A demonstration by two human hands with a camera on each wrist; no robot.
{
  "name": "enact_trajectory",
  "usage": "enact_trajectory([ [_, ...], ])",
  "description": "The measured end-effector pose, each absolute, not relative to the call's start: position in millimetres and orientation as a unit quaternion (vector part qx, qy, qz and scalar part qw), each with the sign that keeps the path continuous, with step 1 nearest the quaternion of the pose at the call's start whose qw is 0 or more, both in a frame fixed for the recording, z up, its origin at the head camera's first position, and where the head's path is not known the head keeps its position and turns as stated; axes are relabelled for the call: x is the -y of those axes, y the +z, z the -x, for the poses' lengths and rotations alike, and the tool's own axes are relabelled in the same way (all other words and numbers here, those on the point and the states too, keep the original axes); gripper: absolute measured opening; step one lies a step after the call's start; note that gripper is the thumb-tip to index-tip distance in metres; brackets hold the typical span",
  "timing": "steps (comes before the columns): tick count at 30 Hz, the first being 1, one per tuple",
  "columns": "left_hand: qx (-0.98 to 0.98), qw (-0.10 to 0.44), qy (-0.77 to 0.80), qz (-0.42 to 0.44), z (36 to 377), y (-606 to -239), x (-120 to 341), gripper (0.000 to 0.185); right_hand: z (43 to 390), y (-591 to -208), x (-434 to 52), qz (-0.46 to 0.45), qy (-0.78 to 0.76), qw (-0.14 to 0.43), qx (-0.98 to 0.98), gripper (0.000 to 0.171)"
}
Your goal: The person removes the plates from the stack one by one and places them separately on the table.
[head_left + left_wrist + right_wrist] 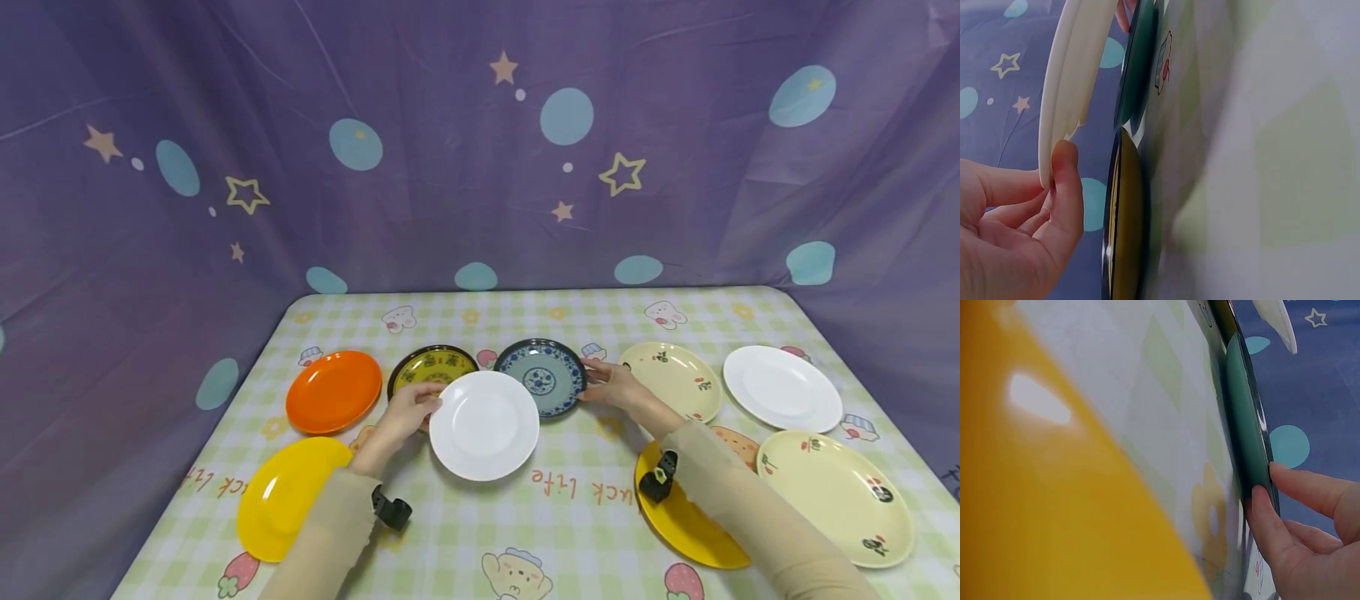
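Observation:
My left hand (407, 414) pinches the left rim of a round white plate (484, 425), fingers on one face and thumb on the other. In the left wrist view that white plate (1060, 81) is raised off the table. Behind it, partly covered, a dark-rimmed yellow patterned plate (431, 364) lies on the cloth. My right hand (613, 387) pinches the right rim of a blue-and-white floral plate (540, 379). The right wrist view shows fingertips on both sides of this plate's edge (1247, 419), its green underside low over the tablecloth.
On the left are an orange plate (334, 392) and a yellow plate (281, 496). To the right lie two cream patterned plates (675, 379), a white plate (782, 388) and a yellow plate (693, 525) under my right forearm. A purple curtain (450, 225) hangs behind the checked tablecloth (442, 533).

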State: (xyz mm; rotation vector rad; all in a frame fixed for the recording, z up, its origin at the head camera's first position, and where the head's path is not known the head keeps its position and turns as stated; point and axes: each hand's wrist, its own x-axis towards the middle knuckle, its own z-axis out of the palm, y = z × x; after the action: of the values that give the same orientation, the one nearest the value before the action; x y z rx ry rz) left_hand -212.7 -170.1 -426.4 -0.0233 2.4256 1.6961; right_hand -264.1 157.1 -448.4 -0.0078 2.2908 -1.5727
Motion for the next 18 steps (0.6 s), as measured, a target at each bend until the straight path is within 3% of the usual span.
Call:
enact_trajectory([
  [18,-0.844,0.093,0.528,-0.003,194,-421,195,0.027,265,-448,-158,0.001,-0.557,0.181,-0.811,0.069],
])
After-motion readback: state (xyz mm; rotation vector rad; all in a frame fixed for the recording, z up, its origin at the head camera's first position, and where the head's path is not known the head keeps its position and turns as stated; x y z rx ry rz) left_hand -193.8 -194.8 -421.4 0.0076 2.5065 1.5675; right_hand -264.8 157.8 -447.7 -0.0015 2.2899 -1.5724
